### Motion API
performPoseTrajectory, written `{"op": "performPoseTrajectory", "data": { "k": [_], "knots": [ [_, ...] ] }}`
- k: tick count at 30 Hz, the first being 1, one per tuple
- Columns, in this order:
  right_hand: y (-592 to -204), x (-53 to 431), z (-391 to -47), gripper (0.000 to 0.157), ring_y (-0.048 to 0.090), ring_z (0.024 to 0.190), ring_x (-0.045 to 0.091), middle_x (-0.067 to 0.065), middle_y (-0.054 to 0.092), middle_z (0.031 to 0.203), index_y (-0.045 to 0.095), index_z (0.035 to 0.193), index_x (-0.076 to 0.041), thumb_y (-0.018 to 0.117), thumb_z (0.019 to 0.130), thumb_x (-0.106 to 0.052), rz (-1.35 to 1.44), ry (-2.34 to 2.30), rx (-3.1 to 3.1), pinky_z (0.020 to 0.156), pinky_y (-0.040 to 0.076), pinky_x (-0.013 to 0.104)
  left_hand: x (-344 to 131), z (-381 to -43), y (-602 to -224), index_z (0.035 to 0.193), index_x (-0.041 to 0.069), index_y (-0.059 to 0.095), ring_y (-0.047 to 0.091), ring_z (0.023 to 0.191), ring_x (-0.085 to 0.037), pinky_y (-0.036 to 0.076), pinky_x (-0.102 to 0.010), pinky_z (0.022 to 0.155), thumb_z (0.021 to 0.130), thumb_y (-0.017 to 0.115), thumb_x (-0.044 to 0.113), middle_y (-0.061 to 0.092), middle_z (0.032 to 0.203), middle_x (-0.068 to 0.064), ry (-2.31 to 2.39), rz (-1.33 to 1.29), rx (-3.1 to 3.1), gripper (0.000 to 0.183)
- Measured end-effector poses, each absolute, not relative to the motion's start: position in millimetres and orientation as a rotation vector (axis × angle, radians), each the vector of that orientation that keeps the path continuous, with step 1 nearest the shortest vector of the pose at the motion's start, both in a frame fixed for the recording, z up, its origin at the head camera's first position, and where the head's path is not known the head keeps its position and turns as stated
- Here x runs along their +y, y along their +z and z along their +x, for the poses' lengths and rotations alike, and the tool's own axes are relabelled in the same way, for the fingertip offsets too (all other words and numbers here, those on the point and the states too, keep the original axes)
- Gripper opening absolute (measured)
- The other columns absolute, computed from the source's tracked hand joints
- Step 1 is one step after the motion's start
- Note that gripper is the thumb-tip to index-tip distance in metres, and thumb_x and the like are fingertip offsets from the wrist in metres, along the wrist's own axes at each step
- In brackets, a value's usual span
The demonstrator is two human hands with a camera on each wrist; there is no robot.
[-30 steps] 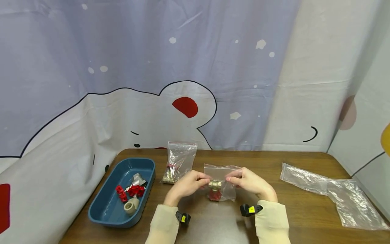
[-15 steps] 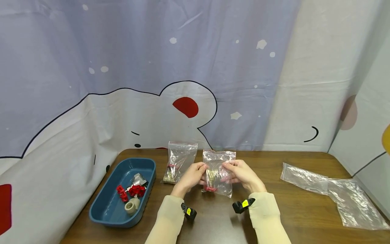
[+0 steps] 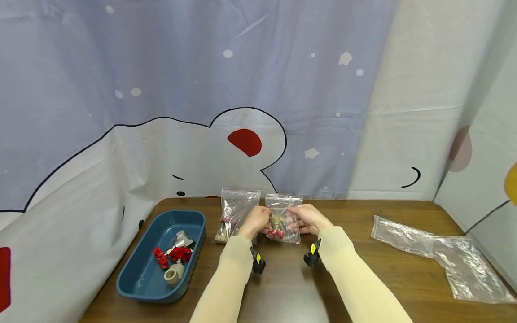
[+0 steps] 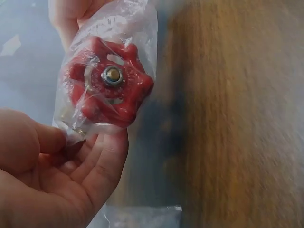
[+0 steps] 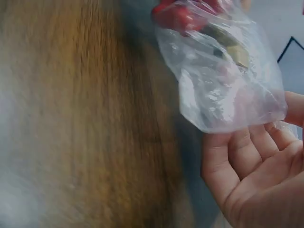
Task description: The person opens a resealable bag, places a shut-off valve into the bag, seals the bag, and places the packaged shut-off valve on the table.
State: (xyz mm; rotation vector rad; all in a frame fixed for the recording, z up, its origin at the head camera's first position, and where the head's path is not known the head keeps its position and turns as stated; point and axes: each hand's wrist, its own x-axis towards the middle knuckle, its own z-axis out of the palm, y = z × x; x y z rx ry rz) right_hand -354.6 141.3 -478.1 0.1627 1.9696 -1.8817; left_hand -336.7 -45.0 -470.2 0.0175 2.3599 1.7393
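Pinching bag [image 3: 284, 208] around valve [image 3: 276, 228] with left hand [image 3: 256, 220] and right hand [image 3: 310, 218].
Likely heavy, yet limp and slippery outside; best gripped around metal body [image 3: 277, 220].

The bagged valve [image 3: 276, 233] is right of the tray [image 3: 139, 273].

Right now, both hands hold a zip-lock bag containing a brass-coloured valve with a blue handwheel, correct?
No, the handwheel is red, as the left wrist view shows; the left hand and right hand do hold the zip-lock bag.
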Motion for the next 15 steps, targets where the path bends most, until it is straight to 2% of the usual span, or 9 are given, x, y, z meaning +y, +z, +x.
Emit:
{"op": "performPoseTrajectory", "data": {
  "k": [2, 4, 9, 13, 15],
  "knots": [
    [-478, 140, -358, 0.024, 0.061, 0.060, 0.014, 0.004, 0.060, 0.079, 0.057, 0.104, 0.000, 0.055, 0.099, -0.023, 0.165, -1.841, 2.021, 0.060, 0.054, 0.031, -41, -340, -470, 0.110, -0.009, 0.061, 0.049, 0.047, -0.009, 0.045, -0.018, 0.042, 0.104, 0.036, 0.009, 0.049, 0.061, -0.004, 1.723, -0.018, 2.377, 0.032],
    [-476, 138, -360, 0.026, 0.056, 0.055, 0.011, 0.002, 0.058, 0.075, 0.060, 0.105, 0.003, 0.055, 0.099, -0.022, 0.179, -1.812, 2.057, 0.057, 0.052, 0.028, -38, -343, -470, 0.106, -0.009, 0.061, 0.047, 0.045, -0.008, 0.044, -0.019, 0.041, 0.103, 0.035, 0.008, 0.047, 0.059, -0.003, 1.704, -0.051, 2.397, 0.032],
    [-475, 134, -363, 0.026, 0.049, 0.048, 0.008, 0.000, 0.051, 0.067, 0.064, 0.108, 0.002, 0.056, 0.099, -0.020, 0.209, -1.772, 2.099, 0.052, 0.050, 0.025, -35, -352, -475, 0.081, 0.001, 0.058, 0.042, 0.042, -0.008, 0.043, -0.021, 0.041, 0.103, 0.036, 0.009, 0.044, 0.056, 0.000, 1.541, -0.088, 2.563, 0.032],
    [-475, 133, -366, 0.023, 0.051, 0.049, 0.008, -0.001, 0.055, 0.065, 0.064, 0.101, -0.001, 0.055, 0.099, -0.022, 0.221, -1.745, 2.115, 0.051, 0.049, 0.026, -33, -353, -477, 0.081, 0.003, 0.059, 0.045, 0.043, -0.010, 0.045, -0.024, 0.048, 0.102, 0.038, 0.011, 0.047, 0.053, 0.000, 1.434, -0.095, 2.691, 0.031],
    [-476, 132, -367, 0.022, 0.051, 0.050, 0.008, -0.001, 0.056, 0.064, 0.064, 0.096, -0.003, 0.055, 0.099, -0.023, 0.225, -1.738, 2.111, 0.051, 0.048, 0.027, -32, -351, -476, 0.084, 0.002, 0.060, 0.051, 0.050, -0.014, 0.047, -0.029, 0.056, 0.102, 0.039, 0.012, 0.052, 0.057, -0.004, 1.400, -0.099, 2.732, 0.030]
  ]
}}
